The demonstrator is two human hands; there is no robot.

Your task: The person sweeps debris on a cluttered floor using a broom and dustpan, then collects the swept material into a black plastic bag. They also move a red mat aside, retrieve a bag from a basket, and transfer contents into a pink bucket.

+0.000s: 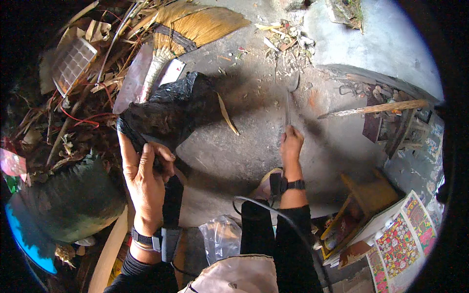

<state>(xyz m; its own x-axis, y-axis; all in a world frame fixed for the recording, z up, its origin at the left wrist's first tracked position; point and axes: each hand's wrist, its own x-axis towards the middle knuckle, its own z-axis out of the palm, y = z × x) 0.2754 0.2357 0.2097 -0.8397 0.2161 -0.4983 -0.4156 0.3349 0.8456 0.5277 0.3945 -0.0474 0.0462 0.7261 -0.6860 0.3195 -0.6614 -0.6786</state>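
On the left, my left hand (146, 183) grips the rim of a black plastic bag (165, 110) between thumb and fingers. Its mouth is held partly open, and the bag's inside is too dark to make out. My right hand (292, 141) is closed around the handle of a long-handled metal tool (288, 108), which slants away over the floor. Its blurred, curved head lies just short of a heap of wood chips and litter (293, 47). Between bag and tool, a dry husk strip (226, 113) lies on the concrete floor (227, 157).
Left of the bag are a straw broom (201, 22), a plastic compartment tray (75, 66) and piled sticks (73, 113). To the right, a wooden stick (381, 108) juts out above the floor. A wooden stool (366, 197) and a clear plastic bag (221, 238) are nearer.
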